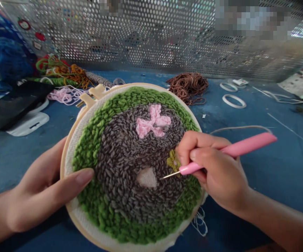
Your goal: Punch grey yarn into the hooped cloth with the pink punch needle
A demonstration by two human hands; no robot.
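Note:
My left hand [49, 182] grips the left side of a round embroidery hoop [65, 154], thumb on top of the stitching. The hoop's cloth carries loops of green yarn [88, 147] around a dark grey-brown middle [125, 157]. A pink shape [154, 122] and a small olive-yellow flower [172, 161] are worked into it. Near the centre, a bare patch of pale cloth [147, 177] shows. In my right hand [214, 164] is a pink-handled punch needle [248, 144], its metal tip just right of the bare patch. A strand of yarn [240, 127] trails behind the handle.
Beyond the hoop lies a heap of brown yarn [189, 85]. White rings [234, 101] sit to the right. At left are a black flat object [15, 105], pink yarn [64, 95] and blue yarn [4, 59]. A perforated metal panel [141, 35] stands behind the blue table [277, 168].

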